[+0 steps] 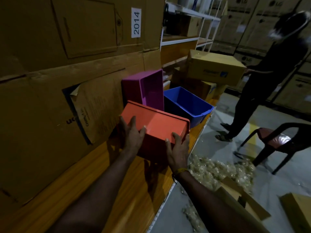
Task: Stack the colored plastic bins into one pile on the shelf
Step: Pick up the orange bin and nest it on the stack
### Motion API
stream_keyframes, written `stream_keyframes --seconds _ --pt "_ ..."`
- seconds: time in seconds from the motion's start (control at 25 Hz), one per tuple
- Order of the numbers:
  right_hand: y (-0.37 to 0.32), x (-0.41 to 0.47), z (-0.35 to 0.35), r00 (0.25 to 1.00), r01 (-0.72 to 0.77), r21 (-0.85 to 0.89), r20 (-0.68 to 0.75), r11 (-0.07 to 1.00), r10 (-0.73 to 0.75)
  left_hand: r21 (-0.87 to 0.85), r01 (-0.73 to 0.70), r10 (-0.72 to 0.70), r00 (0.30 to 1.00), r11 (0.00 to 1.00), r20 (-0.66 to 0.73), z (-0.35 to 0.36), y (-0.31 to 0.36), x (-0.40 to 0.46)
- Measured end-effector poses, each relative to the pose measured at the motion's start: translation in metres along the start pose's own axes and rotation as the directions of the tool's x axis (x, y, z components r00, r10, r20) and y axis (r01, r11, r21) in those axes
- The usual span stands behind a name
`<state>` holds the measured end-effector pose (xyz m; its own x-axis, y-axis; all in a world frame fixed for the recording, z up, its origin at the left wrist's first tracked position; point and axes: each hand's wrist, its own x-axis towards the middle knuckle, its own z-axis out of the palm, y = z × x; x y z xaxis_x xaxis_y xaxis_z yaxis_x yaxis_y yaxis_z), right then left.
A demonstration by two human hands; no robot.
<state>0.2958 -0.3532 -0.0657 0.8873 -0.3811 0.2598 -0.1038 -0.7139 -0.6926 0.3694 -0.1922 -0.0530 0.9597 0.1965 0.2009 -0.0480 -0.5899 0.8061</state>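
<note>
both forearms reach forward over the wooden shelf [117, 190]. left hand [130, 134] grips the near left corner of the orange bin [158, 125], fingers spread across its upturned underside, thumb on the near wall. right hand [178, 148] grips the near right corner, thumb on top, fingers curled round the side; a yellow thread band [180, 170] sits at that wrist. the orange bin is upside down and tilted, held above the shelf. beyond it, the purple bin [146, 88] stands on its side against the cardboard wall [50, 81], and the blue bin [185, 103] sits upright just beside it. farther right, a person in dark clothes [262, 84] holds a carton [215, 69].
</note>
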Motion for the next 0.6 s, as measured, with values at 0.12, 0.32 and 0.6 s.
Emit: stream_keyframes --seconds 0.12,0.32,0.6 --pt "0.002 0.003 0.000 0.999 -0.015 0.127 0.050 0.992 0.009 -0.035 0.114 -0.115 0.992 0.993 -0.045 -0.004 -0.005 0.021" --pt "0.006 -0.006 -0.003 0.996 -0.034 0.211 0.093 0.977 0.014 -0.184 0.229 -0.247 0.965 0.956 -0.085 -0.024 -0.014 0.034" --pt "0.019 -0.054 -0.026 0.997 -0.022 0.297 0.073 0.955 0.000 -0.173 0.370 -0.404 0.879 0.913 -0.255 -0.059 -0.024 -0.053"
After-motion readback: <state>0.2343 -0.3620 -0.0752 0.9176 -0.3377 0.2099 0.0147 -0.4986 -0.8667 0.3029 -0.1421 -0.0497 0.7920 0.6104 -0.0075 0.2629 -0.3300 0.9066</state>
